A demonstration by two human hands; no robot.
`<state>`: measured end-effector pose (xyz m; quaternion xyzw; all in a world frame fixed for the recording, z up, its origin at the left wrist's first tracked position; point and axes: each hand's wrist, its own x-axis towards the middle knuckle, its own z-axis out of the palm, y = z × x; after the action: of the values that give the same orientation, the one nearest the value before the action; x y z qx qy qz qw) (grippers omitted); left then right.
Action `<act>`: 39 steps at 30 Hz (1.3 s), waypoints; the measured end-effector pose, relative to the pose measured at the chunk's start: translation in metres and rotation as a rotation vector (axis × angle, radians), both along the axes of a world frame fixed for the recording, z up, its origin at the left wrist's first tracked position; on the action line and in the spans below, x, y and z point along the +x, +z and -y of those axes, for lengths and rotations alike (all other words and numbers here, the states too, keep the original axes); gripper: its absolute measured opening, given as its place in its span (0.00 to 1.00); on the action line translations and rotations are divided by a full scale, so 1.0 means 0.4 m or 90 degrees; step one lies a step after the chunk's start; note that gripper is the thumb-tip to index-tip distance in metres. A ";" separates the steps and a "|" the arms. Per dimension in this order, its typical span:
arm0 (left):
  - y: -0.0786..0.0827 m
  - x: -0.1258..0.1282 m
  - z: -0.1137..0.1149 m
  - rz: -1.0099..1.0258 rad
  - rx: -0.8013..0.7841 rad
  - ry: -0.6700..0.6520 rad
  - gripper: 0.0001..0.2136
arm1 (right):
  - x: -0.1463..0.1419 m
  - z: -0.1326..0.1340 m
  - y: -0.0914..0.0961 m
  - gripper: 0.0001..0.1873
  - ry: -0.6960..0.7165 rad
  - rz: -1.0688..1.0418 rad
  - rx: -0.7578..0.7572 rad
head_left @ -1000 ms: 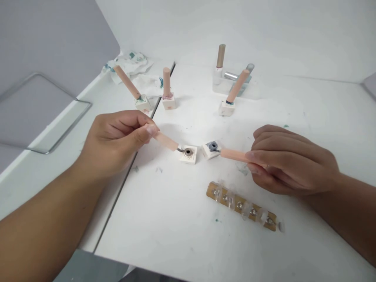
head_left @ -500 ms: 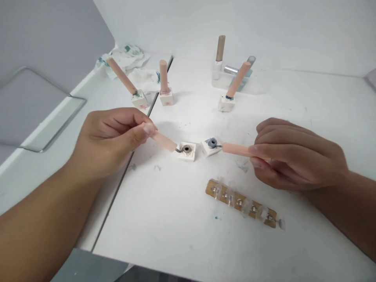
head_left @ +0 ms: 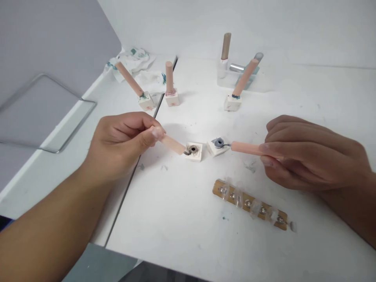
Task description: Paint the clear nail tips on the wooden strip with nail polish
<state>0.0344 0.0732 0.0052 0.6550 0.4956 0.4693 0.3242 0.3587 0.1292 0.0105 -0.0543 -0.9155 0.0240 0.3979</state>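
Now the left hand [head_left: 123,145] has its fingers pinched firmly on the left cap [head_left: 174,144], and the right hand [head_left: 317,154] has its fingers closed on the right cap [head_left: 245,148]. Just past the left fingers, the left brush [head_left: 187,152] bends at the neck of the left bottle [head_left: 194,152]. Inward from the right fingers, the right brush [head_left: 226,145] reaches the grey neck of the right bottle [head_left: 217,147]. Compared with a second ago, the right cap sits slightly farther from that neck, baring more brush, while the left pair looks much the same; both brushes seem to meet their rims, so I judge both bottles are being worked together. Nearer the wearer than the right fingers, a strip [head_left: 216,188] bears clear tips [head_left: 238,199] on the tabletop [head_left: 164,219]. Well beyond the left fingers stand a slant-capped bottle [head_left: 133,85] and an upright-capped bottle [head_left: 170,84]; beyond and left of the right fingers, a third bottle [head_left: 241,85] stands before a box [head_left: 222,83]. Behind the slant-capped bottle lies stained tissue [head_left: 136,64].
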 end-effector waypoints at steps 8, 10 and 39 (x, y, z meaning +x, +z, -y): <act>-0.002 0.007 0.000 0.010 0.012 -0.019 0.05 | -0.003 0.003 -0.002 0.15 -0.005 -0.004 0.006; -0.002 0.007 0.000 0.013 0.014 -0.023 0.05 | -0.004 0.000 -0.004 0.16 -0.008 -0.017 0.017; 0.059 0.044 0.028 -0.200 0.248 -0.014 0.05 | -0.056 -0.010 0.014 0.11 -0.068 -0.136 -0.252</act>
<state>0.0520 0.0621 0.0287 0.7754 0.4326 0.4452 0.1159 0.3362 0.1331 0.0159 -0.1767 -0.8414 0.1879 0.4749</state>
